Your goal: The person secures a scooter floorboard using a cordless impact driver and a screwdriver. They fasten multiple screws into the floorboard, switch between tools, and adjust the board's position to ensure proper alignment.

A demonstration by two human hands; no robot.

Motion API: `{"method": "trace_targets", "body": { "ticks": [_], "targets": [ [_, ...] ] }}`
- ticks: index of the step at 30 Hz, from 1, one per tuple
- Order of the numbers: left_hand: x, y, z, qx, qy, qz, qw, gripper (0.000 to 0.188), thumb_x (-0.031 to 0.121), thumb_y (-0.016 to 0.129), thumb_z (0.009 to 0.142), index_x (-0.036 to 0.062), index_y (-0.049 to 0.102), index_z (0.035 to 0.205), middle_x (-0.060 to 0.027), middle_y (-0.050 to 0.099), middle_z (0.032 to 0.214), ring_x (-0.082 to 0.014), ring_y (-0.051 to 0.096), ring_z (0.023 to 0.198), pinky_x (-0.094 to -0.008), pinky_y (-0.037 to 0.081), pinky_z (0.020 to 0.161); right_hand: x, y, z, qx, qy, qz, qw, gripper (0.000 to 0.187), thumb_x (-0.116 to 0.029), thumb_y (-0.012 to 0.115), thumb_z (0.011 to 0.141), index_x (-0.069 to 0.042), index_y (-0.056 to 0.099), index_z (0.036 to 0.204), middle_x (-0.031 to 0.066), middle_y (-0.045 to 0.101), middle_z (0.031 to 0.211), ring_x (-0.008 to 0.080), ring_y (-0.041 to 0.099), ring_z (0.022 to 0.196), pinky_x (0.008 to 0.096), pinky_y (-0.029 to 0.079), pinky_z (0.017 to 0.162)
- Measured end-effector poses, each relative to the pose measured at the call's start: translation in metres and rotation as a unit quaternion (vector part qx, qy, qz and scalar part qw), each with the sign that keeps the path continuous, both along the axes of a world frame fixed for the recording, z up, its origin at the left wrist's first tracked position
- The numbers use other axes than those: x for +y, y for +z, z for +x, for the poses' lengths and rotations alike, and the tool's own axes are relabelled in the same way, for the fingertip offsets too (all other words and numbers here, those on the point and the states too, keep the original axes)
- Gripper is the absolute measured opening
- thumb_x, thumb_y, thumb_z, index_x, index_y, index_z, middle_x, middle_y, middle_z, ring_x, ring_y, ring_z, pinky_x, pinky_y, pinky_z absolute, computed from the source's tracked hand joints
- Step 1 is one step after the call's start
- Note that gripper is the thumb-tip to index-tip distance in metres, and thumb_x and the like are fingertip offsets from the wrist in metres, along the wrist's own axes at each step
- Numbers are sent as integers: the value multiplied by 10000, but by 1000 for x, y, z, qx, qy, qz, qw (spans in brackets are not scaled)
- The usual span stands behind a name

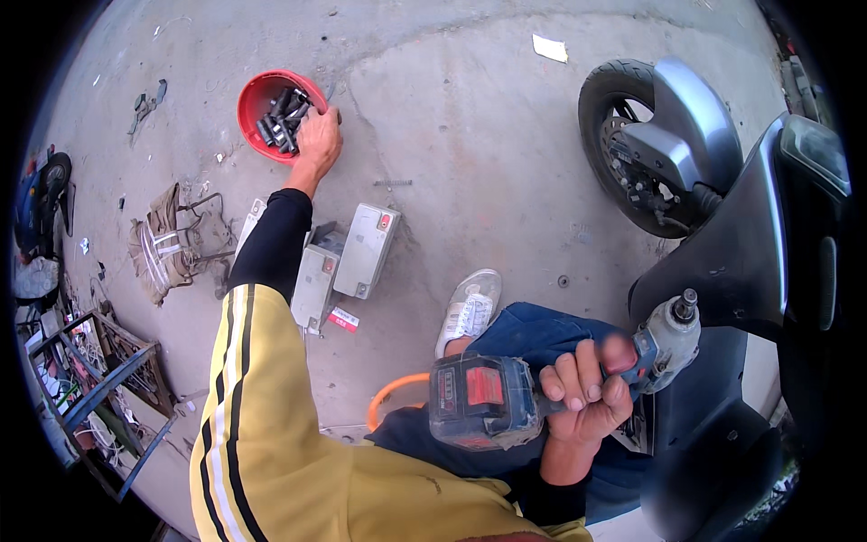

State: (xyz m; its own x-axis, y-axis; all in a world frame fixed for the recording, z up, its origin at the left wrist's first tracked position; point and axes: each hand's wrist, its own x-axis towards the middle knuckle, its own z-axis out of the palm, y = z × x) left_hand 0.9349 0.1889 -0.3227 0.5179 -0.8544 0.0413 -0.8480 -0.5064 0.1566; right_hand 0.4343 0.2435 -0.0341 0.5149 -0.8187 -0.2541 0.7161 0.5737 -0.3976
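Observation:
My right hand (587, 397) wraps round the handle of a cordless impact wrench (668, 348). Its square drive tip points up and away, and its dark battery (483, 402) with a red patch faces my left side. My left arm reaches far forward, with my left hand (319, 140) at the right rim of a red bucket (248, 126). Several dark metal sockets (282, 122) lie inside this bucket. The left fingers are curled, and a small dark end shows beside them; what they grip is partly hidden.
A grey scooter (722, 262) with its front wheel (619, 117) stands on the right. Grey batteries (366, 253) sit on the concrete beside my left forearm, near a spring (393, 183). A brown bag (161, 244) and a metal frame (108, 384) are at left.

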Motion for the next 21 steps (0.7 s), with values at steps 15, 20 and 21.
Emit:
{"method": "trace_targets", "body": {
  "ticks": [15, 20, 21],
  "targets": [
    [-15, 9, -260, -89, -203, 95, 970, 245, 267, 584, 1003, 121, 765, 1080, -127, 599, 1152, -320, 624, 1040, -489, 561, 801, 54, 23, -61, -14, 20, -123, 992, 365, -184, 754, 953, -70, 583, 1254, 31, 507, 779, 178, 539, 666, 410, 499, 737],
    [34, 12, -299, -169, -316, 151, 921, 296, 314, 562, 1018, 156, 808, 1062, -111, 582, 1185, -326, 560, 1078, -547, 486, 849, 75, 21, -104, -15, -18, -140, 990, 352, -179, 745, 970, -68, 571, 1255, 29, 508, 803, 166, 532, 684, 396, 486, 752],
    [39, 18, -311, -171, -334, 157, 914, 279, 291, 577, 1006, 146, 807, 1064, -113, 577, 1203, -328, 558, 1087, -544, 492, 845, 78, 18, -116, -10, -23, -152, 988, 334, -177, 725, 983, -61, 568, 1254, 27, 504, 801, 163, 525, 682, 395, 483, 752]
  ]
}}
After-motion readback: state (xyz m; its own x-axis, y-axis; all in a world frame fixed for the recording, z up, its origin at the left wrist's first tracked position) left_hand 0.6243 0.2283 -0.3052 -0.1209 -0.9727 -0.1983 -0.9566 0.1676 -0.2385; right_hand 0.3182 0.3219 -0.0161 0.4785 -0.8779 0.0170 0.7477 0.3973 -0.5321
